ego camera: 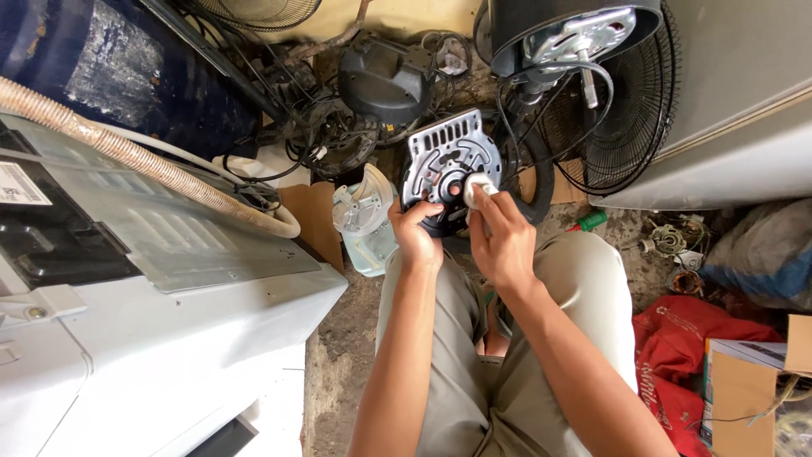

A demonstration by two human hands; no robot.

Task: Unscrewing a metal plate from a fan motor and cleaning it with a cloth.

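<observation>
The left hand grips the lower edge of a grey metal motor plate, fingers curled around its rim, holding it upright above the knees. The right hand is closed on a small white wad, cloth or tissue, I cannot tell which, and presses it against the plate's dark centre hub. The plate is roughly square with rounded corners, pierced by rows of slots along the top and curved vent openings around the middle.

Both forearms reach out over khaki trousers; the person is crouched or seated low over a gritty concrete floor. Just left of the plate lies a pale blue-green plastic housing. Beyond it sits a black motor cover among tangled wires. To the right stands a black fan guard with a fan motor above it. A green-handled screwdriver lies near the right knee. A white appliance with a ribbed hose fills the left; a red bag and cardboard box sit right.
</observation>
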